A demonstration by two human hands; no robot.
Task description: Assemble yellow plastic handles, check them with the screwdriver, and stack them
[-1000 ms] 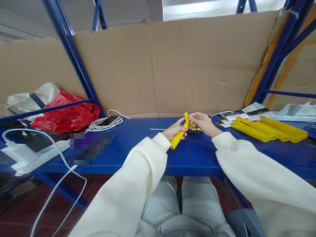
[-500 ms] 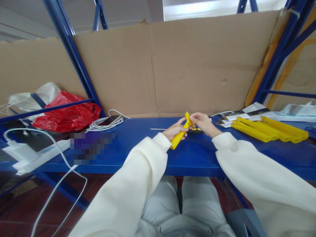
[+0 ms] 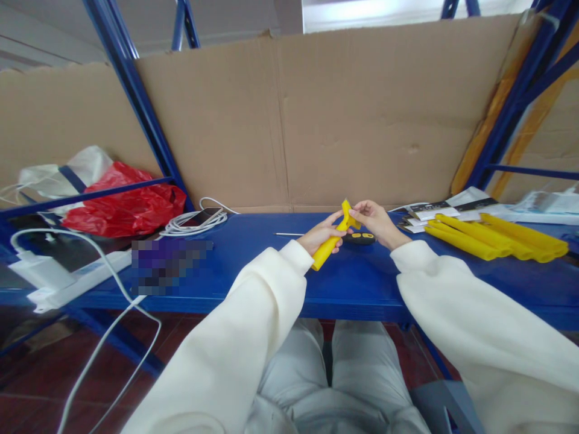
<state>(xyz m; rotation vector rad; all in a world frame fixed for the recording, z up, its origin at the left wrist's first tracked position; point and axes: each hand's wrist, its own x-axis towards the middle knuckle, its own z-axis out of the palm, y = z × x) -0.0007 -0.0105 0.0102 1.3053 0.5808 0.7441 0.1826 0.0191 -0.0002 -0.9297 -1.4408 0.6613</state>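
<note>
My left hand [image 3: 322, 235] is wrapped round a yellow plastic handle [image 3: 324, 255], thick and tube-like, with a narrower forked head at its upper end. It is held tilted above the blue table. At that forked head, the thumb and fingers of my right hand [image 3: 371, 218] are pinched together; anything small between them is too small to make out. Just behind the hands lies a screwdriver [image 3: 360, 239] with a black and yellow grip, its thin metal shaft pointing left and partly hidden by my left hand.
Several more yellow handles [image 3: 497, 237] lie at the right beside flat black-and-white packets [image 3: 436, 210]. Coiled white cable [image 3: 194, 224], a red plastic bag [image 3: 126, 202] and a white power strip [image 3: 81, 280] occupy the left. A cardboard sheet [image 3: 353, 120] stands behind the blue table [image 3: 253, 283].
Both hands keep their hold and have shifted only slightly. The screwdriver's grip shows more between them now, and the whole view has moved a little.
</note>
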